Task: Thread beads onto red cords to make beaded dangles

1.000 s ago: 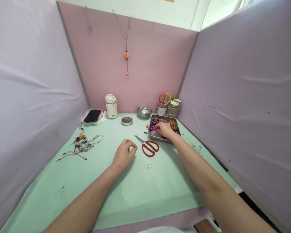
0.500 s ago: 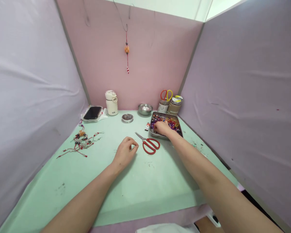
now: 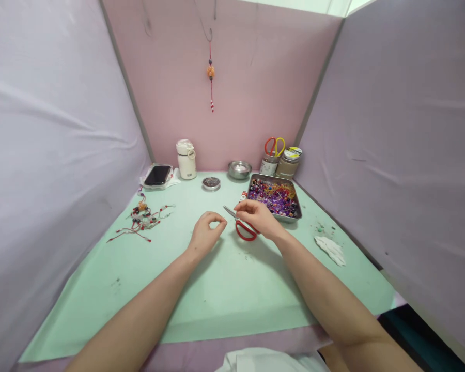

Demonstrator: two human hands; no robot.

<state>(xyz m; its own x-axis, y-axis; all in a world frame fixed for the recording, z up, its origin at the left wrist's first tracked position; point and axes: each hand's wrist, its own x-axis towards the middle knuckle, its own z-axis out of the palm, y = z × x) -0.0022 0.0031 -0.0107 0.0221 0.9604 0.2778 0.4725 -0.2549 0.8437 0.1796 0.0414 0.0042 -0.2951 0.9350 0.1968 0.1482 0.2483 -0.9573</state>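
My left hand (image 3: pixel 205 235) rests on the green mat (image 3: pixel 217 289) with fingers curled in a pinch; what it holds, if anything, is too small to name. My right hand (image 3: pixel 258 217) hovers over the red-handled scissors (image 3: pixel 243 227), fingers pinched together, probably on a tiny bead that I cannot make out. Just right of it stands a metal tray (image 3: pixel 299 209) full of purple, red and orange beads. The two hands are close together, thumbs a few centimetres apart.
Finished beaded cords (image 3: pixel 141 222) lie at the left. Along the back wall stand a phone (image 3: pixel 157 175), a white bottle (image 3: pixel 187 159), a small round tin (image 3: pixel 211 182), a steel bowl (image 3: pixel 239 169) and jars with scissors (image 3: pixel 274 155). A crumpled tissue (image 3: pixel 331 249) lies right.
My right hand has left the bead tray and moved left over the scissors, towards the left hand. The view shifted, bringing the tissue into sight.
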